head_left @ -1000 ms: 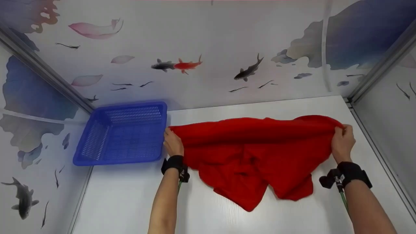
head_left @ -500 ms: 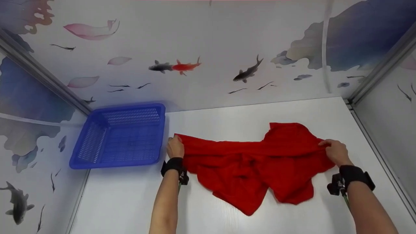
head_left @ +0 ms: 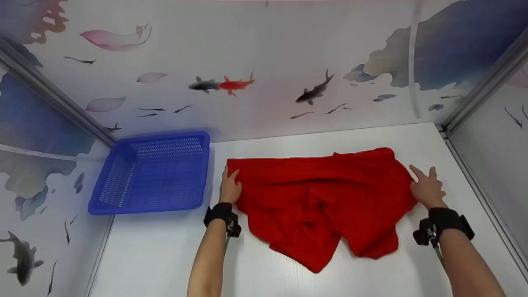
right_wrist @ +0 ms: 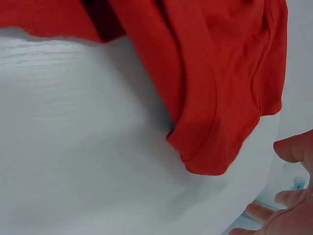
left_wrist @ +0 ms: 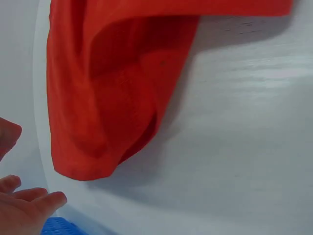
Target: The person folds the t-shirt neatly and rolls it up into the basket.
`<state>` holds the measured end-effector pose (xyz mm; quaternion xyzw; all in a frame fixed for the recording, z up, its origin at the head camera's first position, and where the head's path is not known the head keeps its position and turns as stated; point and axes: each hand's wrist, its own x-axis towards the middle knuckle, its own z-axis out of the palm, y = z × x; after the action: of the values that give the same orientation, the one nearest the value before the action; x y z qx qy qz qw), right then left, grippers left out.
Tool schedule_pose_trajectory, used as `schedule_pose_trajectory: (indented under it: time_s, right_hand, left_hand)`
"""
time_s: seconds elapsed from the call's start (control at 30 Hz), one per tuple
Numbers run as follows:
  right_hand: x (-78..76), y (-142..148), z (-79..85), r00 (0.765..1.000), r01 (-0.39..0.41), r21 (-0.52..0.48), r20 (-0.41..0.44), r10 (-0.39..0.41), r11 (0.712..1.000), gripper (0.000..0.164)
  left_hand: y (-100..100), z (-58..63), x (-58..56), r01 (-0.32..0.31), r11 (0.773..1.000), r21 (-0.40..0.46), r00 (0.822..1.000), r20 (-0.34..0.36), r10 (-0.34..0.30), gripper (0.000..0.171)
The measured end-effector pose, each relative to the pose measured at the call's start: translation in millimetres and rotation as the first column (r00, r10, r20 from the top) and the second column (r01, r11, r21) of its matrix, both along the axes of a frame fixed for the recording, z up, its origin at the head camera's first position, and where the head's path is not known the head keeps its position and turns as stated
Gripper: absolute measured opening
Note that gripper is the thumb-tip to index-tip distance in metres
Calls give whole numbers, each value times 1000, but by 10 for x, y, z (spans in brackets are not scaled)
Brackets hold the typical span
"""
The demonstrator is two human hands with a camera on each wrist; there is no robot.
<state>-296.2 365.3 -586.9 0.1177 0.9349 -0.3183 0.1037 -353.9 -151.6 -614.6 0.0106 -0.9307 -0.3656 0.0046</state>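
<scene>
A red garment [head_left: 321,194] lies spread and wrinkled on the white table, its far edge fairly straight and its near edge ending in two drooping points. At its left end is my left hand [head_left: 230,186], fingers extended and parted, with the fingertips at the cloth's edge. My right hand [head_left: 428,189] is by the right end, thumb and fingers spread apart. In the left wrist view, a gap shows between the fingers [left_wrist: 51,201] and the red cloth [left_wrist: 117,98]. The right wrist view likewise shows the thumb [right_wrist: 291,149] apart from the fabric [right_wrist: 210,98].
A blue plastic basket [head_left: 150,209] with perforated sides stands at the back left, close beside my left hand. The white tabletop [head_left: 156,255] meets a wall [head_left: 264,115] printed with fish at the back, with side panels on the left and right.
Both hands have let go of the garment and their fingers have opened. The garment's far edge has moved away from me and now lies flatter and straighter. The basket has stayed put.
</scene>
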Motion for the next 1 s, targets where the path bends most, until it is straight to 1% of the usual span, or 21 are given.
schedule_pose_trajectory:
  time_s: [0.07,0.13,0.2,0.3,0.33,0.4,0.47,0.53,0.63,0.73,0.8,0.83,0.87,0.9,0.93,0.97,1.0]
  right_hand:
    - [66,-56,-42,1000,-1,13,3,1,1000,52]
    - [137,-132,-99,1000,1,34,0,-1,999,50]
    - [205,-232,-167,1000,-3,70,-18,4,998,47]
    - [296,-401,-275,999,-20,108,-32,23,994,49]
    - [321,-451,-306,999,-31,115,-28,35,993,53]
    - [362,-514,-357,998,-63,126,11,62,990,63]
    - [360,-535,-395,994,-97,119,69,89,988,74]
    - [348,-505,-415,987,-122,106,120,109,987,82]
    - [319,-391,-426,977,-151,85,165,136,985,85]
    - [288,-264,-421,969,-185,74,177,169,980,83]
    - [277,-204,-425,969,-200,83,166,184,976,79]
    - [272,-191,-434,972,-201,95,144,186,975,76]
    - [272,-188,-446,976,-196,106,114,184,975,72]
    - [280,-192,-460,981,-186,118,76,178,975,68]
    - [292,-206,-479,986,-169,135,28,166,976,64]
    - [313,-227,-497,989,-143,142,-25,148,979,60]
    - [341,-255,-515,989,-112,142,-80,124,984,57]
  left_hand:
    - [74,8,148,25,999,-33,999,-20,-26,40]
    - [136,-31,282,65,995,-76,997,-44,-69,38]
    - [194,-79,401,104,989,-102,993,-43,-109,42]
    - [261,-150,545,167,974,-151,986,14,-167,57]
    - [273,-168,581,189,967,-171,982,45,-184,62]
    - [278,-193,643,234,947,-220,970,112,-214,72]
    - [241,-211,671,278,918,-282,956,170,-237,77]
    - [173,-211,681,322,881,-345,941,218,-258,81]
    - [47,-166,666,377,828,-414,919,275,-281,85]
    - [-59,-95,617,419,781,-463,899,329,-288,88]
    - [-99,-52,579,440,758,-481,887,362,-285,90]
    - [-111,-36,562,446,752,-485,884,373,-283,90]
    - [-119,-26,550,447,753,-483,882,377,-282,90]
    - [-124,-23,546,444,763,-470,882,378,-281,90]
    - [-131,-26,551,433,782,-449,887,368,-280,88]
    - [-139,-38,568,413,809,-419,895,351,-275,86]
    - [-152,-59,596,383,838,-389,909,321,-267,84]
